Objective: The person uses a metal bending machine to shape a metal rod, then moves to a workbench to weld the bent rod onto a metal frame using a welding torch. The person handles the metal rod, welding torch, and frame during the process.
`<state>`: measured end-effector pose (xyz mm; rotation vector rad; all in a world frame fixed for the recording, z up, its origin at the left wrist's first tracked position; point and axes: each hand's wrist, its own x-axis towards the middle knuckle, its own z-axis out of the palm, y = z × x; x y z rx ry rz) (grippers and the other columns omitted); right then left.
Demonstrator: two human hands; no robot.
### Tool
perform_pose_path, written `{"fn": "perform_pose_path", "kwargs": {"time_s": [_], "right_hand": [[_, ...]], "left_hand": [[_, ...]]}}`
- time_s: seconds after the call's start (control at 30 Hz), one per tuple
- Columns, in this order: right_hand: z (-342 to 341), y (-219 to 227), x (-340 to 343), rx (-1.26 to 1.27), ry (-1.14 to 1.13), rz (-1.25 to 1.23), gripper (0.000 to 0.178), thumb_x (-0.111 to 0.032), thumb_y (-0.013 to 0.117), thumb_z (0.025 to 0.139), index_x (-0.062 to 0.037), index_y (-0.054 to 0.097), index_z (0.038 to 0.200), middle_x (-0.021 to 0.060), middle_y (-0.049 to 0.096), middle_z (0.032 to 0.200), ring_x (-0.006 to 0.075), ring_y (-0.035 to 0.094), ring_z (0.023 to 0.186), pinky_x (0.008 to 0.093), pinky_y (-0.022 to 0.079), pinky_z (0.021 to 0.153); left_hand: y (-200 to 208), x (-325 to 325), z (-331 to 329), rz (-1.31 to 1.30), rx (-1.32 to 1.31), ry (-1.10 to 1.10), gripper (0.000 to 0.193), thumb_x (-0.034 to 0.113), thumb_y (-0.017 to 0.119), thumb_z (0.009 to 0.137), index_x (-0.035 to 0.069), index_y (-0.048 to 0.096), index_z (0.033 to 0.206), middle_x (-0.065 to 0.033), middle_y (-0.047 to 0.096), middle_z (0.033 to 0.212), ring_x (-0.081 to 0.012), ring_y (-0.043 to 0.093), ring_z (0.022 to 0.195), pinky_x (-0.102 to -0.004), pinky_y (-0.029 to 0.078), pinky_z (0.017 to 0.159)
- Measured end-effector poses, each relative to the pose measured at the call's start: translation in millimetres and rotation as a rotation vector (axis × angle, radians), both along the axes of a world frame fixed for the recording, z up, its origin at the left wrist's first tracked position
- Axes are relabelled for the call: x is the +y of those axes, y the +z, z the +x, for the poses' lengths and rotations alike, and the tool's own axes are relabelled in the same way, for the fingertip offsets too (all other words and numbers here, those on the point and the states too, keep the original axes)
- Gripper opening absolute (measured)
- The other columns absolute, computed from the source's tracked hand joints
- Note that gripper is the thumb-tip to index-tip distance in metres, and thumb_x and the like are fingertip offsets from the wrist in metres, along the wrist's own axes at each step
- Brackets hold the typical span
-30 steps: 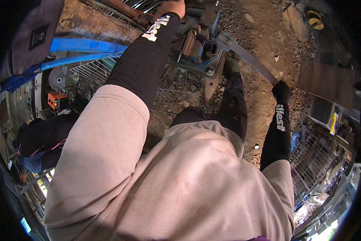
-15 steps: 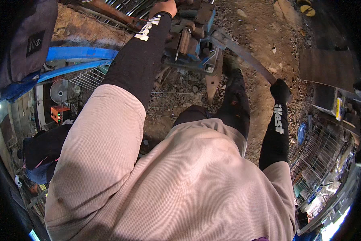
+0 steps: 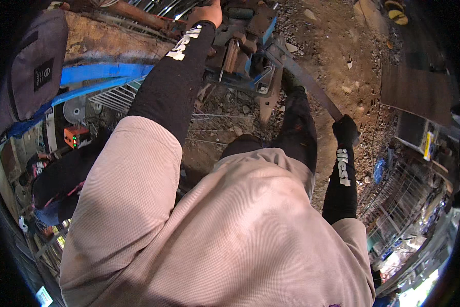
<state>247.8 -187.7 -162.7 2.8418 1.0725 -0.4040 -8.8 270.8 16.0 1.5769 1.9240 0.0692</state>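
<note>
The right hand [image 3: 346,132] curls round the flat lever [image 3: 314,84] of a metalworking machine [image 3: 250,45], the left hand [image 3: 206,15] has unclear grip, and progress cannot be told.

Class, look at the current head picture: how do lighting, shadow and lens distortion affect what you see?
In the head view, white glare burns out the lower right rim; soft shadows cross the beige shirt; the right hand on the metal bar is so dark its fingers barely separate; the fisheye lens leaves black corners.
</note>
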Motion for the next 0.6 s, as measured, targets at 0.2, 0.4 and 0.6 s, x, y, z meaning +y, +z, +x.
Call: {"fn": "perform_pose_path", "kwargs": {"time_s": [0.2,0.4,0.6], "right_hand": [[11,5,1,0.142,0.019,-0.131,0.031,-0.024,0.065,0.081,-0.0087,0.07,0.107,0.0191,0.073,0.098,0.0398,0.071,0.095,0.0504,0.057,0.082],[67,10,31,0.23,0.15,-0.202,0.033,-0.024,0.068,0.081,-0.0088,0.067,0.109,0.0189,0.073,0.102,0.0385,0.07,0.1,0.0514,0.056,0.084],[119,12,66,0.453,0.154,-0.225,0.045,-0.018,0.082,0.074,-0.0045,0.061,0.111,0.0189,0.071,0.101,0.0406,0.068,0.098,0.05,0.054,0.082]], "left_hand": [[1,-4,-2,0.105,0.096,-0.029,0.1,0.076,0.027,0.098,-0.007,0.034,0.153,-0.0313,0.048,0.146,-0.0446,0.059,0.119,-0.0577,0.047,0.098],[9,-4,-4,0.087,0.155,-0.067,0.09,0.074,0.027,0.099,-0.003,0.066,0.075,-0.0146,0.056,0.06,-0.0304,0.05,0.05,-0.0487,0.037,0.049],[-5,-6,-3,0.251,0.16,-0.059,0.085,0.071,0.027,0.101,-0.002,0.065,0.122,-0.0208,0.071,0.085,-0.0387,0.065,0.074,-0.0519,0.049,0.065]]}}
